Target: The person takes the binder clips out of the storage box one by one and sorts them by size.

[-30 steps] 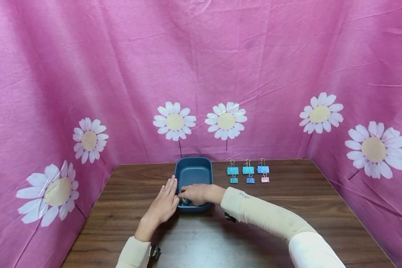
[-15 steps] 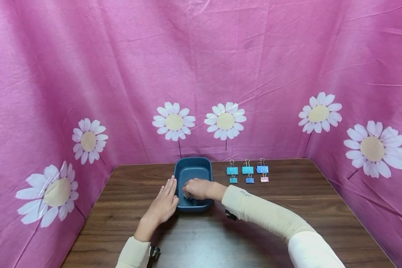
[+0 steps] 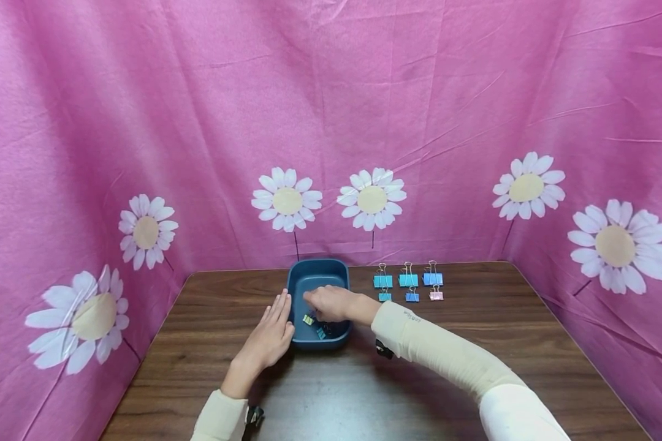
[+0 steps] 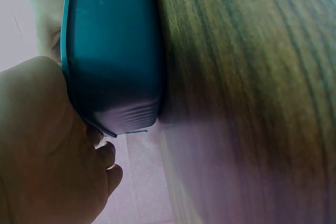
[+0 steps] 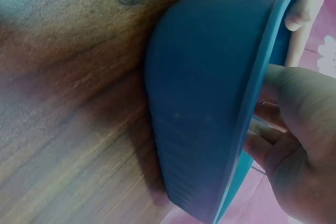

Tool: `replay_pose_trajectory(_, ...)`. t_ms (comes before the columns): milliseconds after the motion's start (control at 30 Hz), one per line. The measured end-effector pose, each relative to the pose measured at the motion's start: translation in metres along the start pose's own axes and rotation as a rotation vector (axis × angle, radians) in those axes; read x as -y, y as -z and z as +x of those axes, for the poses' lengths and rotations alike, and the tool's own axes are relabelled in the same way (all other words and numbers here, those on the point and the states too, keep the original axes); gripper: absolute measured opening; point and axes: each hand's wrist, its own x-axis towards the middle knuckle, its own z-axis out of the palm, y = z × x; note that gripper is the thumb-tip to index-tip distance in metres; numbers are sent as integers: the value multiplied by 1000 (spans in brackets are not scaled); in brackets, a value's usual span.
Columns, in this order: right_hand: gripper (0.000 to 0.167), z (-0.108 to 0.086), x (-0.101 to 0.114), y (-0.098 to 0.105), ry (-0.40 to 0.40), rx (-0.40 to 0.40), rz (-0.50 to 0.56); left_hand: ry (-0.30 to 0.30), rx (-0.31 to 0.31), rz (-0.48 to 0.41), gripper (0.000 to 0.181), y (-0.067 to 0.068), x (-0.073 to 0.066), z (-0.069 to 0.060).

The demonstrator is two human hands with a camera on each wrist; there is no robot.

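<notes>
A dark blue plastic bin (image 3: 320, 269) stands on the table toward its back. Against its left rim rests my left hand (image 3: 267, 334), fingers straight; in the left wrist view that hand (image 4: 47, 150) lies along the bin's side (image 4: 115, 35). My right hand (image 3: 333, 303) reaches down into the bin from the right. Its fingers are bent behind the wall in the right wrist view, so whatever the fingertips touch is hidden. Below them on the bin floor lie a yellow binder clip (image 3: 308, 319) and a teal binder clip (image 3: 321, 332).
Right of the bin, binder clips stand in two rows: larger teal (image 3: 383, 281), teal (image 3: 408, 280) and blue (image 3: 433, 278) behind, smaller teal (image 3: 385, 296), blue (image 3: 412, 297) and pink (image 3: 436, 295) in front. A pink flowered cloth (image 3: 331, 122) surrounds the table (image 3: 502, 318).
My right hand has shifted from the bin's near end slightly farther back, uncovering the yellow and teal clips. The left hand and the clips on the table have stayed in place.
</notes>
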Motion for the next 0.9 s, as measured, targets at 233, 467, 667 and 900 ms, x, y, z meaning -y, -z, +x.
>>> replay_pose_trajectory(233, 25, -3, -8, 2, 43, -24, 34, -8, -8, 4, 64, -1, 1, 0)
replay_pose_trajectory(467, 27, -7, -13, 8, 71, -62, 26, -8, -11, 3, 64, -1, 0, 1)
replay_pose_trajectory(667, 23, -8, -19, 11, 46, -83, 45, 1, -7, -2, 64, 0, 0, 1)
replay_pose_trajectory(900, 25, -10, -26, 12, 11, -124, 124, -1, -10, 1, 64, 0, 0, 1)
